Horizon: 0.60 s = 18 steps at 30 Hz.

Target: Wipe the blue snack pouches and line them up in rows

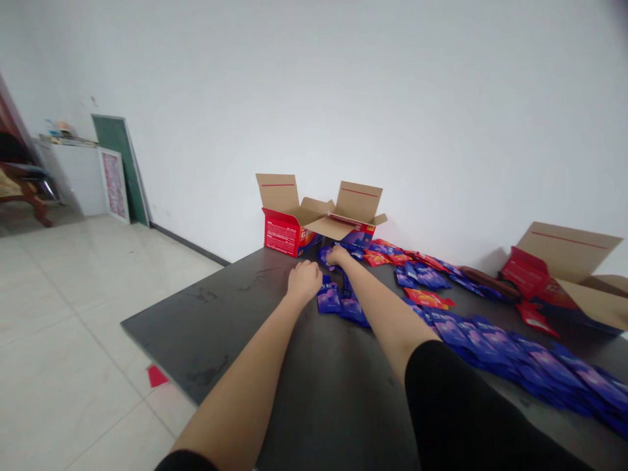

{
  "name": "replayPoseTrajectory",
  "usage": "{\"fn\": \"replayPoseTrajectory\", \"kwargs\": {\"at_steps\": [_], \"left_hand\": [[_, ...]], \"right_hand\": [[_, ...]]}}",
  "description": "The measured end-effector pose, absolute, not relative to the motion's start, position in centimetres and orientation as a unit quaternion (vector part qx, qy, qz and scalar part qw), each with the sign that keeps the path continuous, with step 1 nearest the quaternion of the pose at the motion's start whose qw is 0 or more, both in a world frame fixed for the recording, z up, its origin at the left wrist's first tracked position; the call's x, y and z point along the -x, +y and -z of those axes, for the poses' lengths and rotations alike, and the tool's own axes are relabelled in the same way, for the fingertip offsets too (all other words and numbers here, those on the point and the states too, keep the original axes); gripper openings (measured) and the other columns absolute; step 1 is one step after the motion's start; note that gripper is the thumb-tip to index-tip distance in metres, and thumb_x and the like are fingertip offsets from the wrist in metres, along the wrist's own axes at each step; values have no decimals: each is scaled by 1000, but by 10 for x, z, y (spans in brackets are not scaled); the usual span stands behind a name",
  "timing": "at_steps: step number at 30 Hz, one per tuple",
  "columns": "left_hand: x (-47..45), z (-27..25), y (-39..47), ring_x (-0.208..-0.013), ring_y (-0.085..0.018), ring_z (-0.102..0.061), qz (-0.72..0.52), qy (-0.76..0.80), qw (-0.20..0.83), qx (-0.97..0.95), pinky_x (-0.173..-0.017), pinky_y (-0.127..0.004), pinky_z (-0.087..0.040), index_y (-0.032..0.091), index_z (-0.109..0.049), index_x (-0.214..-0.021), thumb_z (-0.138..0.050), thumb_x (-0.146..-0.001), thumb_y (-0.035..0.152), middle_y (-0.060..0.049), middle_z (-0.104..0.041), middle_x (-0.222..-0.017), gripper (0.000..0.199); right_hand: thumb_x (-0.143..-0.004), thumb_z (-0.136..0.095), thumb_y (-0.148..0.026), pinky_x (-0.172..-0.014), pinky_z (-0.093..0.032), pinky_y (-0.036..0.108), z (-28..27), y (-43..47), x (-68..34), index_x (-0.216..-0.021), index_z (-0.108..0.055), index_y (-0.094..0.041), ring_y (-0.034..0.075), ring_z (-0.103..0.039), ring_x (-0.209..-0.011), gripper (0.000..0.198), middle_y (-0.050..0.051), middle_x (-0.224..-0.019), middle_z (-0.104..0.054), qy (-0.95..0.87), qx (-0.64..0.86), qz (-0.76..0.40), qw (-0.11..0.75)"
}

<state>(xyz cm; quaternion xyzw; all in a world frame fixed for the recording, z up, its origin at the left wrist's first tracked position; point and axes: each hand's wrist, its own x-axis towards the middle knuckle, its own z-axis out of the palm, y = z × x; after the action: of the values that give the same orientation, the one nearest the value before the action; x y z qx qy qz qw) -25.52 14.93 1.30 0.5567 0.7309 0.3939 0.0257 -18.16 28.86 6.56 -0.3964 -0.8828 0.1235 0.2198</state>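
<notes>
My right hand (337, 256) reaches to the far part of the dark table and is closed on a purple packet (324, 255), just in front of the open boxes. My left hand (305, 280) is lower and to the left, palm down, at the left end of a row of purple packets (330, 299). Its knuckles face me and hide its fingertips, so I cannot see whether it grips a packet. The row runs on beneath my right forearm and spreads right as a long overlapping line of purple packets (495, 343).
Two open red-and-blue cartons (281, 233) stand against the wall with flaps raised. Another open carton (554, 288) stands at the right. Red packets (429, 299) lie among purple ones along the back. The table (235, 314) ends at the left above a tiled floor (98, 327) with a red scrap (157, 375).
</notes>
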Motion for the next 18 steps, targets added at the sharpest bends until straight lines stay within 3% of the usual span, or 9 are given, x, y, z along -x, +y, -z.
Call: {"fn": "replayPoseTrajectory", "kwargs": {"at_steps": [5,8,10,14,16,18], "left_hand": [[251,-30,145,-112,-27,-51,-470,694,122,-531,-93,-39,-40,19,-58,-93,-48,-87,29,-11,-59,-110,16],[233,-42,139,-98,-21,-60,-490,649,245,-527,-80,-34,-47,19,-52,-112,-32,-94,42,-12,-60,-113,36],[207,-46,132,-81,-20,-64,-475,606,343,-538,-68,-32,-49,17,-51,-116,-16,-95,53,-14,-64,-107,54],[131,-38,106,-63,-21,-64,-348,440,636,-529,-58,-33,-50,10,-61,-103,-11,-86,73,-17,-69,-87,82],[91,-28,92,-63,-19,-64,-324,375,746,-445,-60,-31,-51,11,-62,-100,-25,-85,72,-13,-69,-81,74],[61,-19,82,-66,-17,-65,-362,380,760,-385,-65,-28,-51,13,-62,-99,-45,-87,61,-8,-69,-79,53]], "right_hand": [[-88,-60,-30,-78,-53,36,-108,285,123,-109,-60,-12,18,-63,-88,28,8,-105,-63,-856,445,-172,198],[-76,-70,-22,-70,-51,29,-123,262,65,-93,-65,-10,17,-64,-72,21,5,-82,-68,-860,414,-210,213],[-74,-69,-23,-68,-51,27,-119,237,22,-91,-66,-13,16,-63,-69,20,2,-77,-67,-860,374,-261,229],[-72,-64,-23,-77,-51,32,-83,175,-55,-88,-68,-18,18,-63,-84,18,2,-89,-66,-818,238,-410,327],[-69,-62,-17,-86,-49,34,-62,148,-84,-74,-69,-19,20,-60,-100,9,4,-104,-63,-798,213,-441,352],[-68,-58,-11,-92,-46,36,-46,128,-105,-66,-70,-20,22,-54,-114,15,5,-118,-57,-796,219,-445,347]]}}
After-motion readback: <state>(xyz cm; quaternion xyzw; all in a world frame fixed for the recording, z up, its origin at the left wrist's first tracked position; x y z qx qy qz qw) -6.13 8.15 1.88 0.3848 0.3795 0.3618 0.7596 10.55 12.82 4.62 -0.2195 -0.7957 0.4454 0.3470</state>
